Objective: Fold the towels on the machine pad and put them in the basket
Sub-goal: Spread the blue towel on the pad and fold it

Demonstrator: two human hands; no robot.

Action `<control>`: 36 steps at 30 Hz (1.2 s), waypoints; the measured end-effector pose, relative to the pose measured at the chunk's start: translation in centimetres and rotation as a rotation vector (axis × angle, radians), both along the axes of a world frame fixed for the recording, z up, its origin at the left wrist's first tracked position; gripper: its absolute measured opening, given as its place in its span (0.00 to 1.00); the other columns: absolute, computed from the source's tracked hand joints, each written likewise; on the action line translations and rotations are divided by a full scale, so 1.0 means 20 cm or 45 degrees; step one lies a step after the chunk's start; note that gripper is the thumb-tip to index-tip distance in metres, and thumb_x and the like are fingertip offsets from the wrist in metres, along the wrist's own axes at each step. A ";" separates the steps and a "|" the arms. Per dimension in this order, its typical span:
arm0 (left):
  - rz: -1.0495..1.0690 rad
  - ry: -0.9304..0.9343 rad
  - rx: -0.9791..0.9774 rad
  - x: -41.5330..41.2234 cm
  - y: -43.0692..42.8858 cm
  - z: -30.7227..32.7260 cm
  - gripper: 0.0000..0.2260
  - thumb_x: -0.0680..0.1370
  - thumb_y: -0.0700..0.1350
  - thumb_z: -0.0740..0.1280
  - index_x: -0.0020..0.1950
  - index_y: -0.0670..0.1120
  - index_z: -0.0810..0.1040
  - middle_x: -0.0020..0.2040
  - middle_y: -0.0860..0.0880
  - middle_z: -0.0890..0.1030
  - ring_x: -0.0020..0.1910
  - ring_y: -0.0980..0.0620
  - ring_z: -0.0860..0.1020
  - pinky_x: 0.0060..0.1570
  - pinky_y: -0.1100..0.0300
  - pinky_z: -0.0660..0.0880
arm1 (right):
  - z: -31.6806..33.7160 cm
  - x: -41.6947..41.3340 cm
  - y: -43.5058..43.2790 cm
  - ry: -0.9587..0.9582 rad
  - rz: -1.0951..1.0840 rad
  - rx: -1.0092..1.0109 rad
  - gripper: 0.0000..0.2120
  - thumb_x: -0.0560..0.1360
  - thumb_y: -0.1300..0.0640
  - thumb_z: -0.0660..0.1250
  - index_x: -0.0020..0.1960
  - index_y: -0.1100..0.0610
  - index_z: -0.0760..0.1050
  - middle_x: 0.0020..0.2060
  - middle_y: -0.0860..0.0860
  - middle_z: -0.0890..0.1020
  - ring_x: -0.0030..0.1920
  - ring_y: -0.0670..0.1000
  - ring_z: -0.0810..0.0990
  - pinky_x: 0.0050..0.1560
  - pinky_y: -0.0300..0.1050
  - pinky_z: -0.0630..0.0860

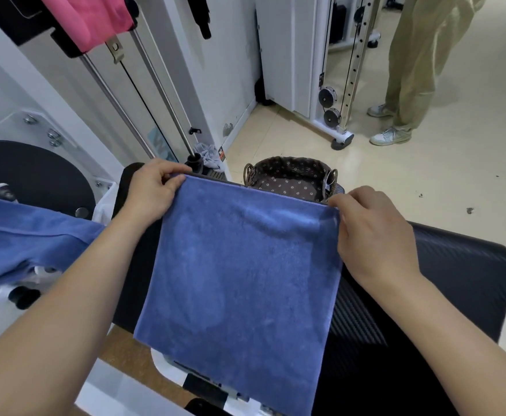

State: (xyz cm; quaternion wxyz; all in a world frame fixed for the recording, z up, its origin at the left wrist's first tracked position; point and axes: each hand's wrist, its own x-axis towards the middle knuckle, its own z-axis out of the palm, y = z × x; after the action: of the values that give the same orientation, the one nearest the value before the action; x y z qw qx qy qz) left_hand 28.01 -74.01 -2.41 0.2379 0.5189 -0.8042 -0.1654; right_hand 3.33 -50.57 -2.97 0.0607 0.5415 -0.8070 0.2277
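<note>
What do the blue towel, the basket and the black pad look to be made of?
Blue towel: soft terry or microfibre cloth, matte, with fuzzy nap showing brushed patches. Basket: dark woven wicker, apparently, holding a brown flower-print fabric liner. Black pad: probably vinyl-covered padding; slight sheen, ribbed lines.

Visible were two blue towels, one spread towel (239, 265) and one bunched towel (26, 235), one pink cloth (86, 16), one grey rag (211, 156), one wicker basket (293, 166), two hands (152, 190) (374, 232) and one bystander (410, 64)

Blue towel (239, 274) lies flat on black pad (443, 271), near lined wicker basket (290, 175).
</note>
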 end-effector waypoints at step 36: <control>0.816 0.647 0.366 0.65 1.02 -0.70 0.05 0.75 0.46 0.70 0.50 0.52 0.76 0.50 0.48 0.79 0.47 0.52 0.78 0.46 0.61 0.77 | -0.53 0.72 0.47 0.528 0.985 0.492 0.33 0.74 0.45 0.65 0.76 0.53 0.61 0.76 0.57 0.60 0.75 0.58 0.61 0.68 0.64 0.61</control>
State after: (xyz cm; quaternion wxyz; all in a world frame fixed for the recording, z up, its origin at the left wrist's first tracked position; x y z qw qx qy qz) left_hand 41.00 -53.59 -16.35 0.3930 0.7131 -0.4869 -0.3161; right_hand 17.72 -41.25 -13.49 0.0296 0.8374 -0.5448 -0.0334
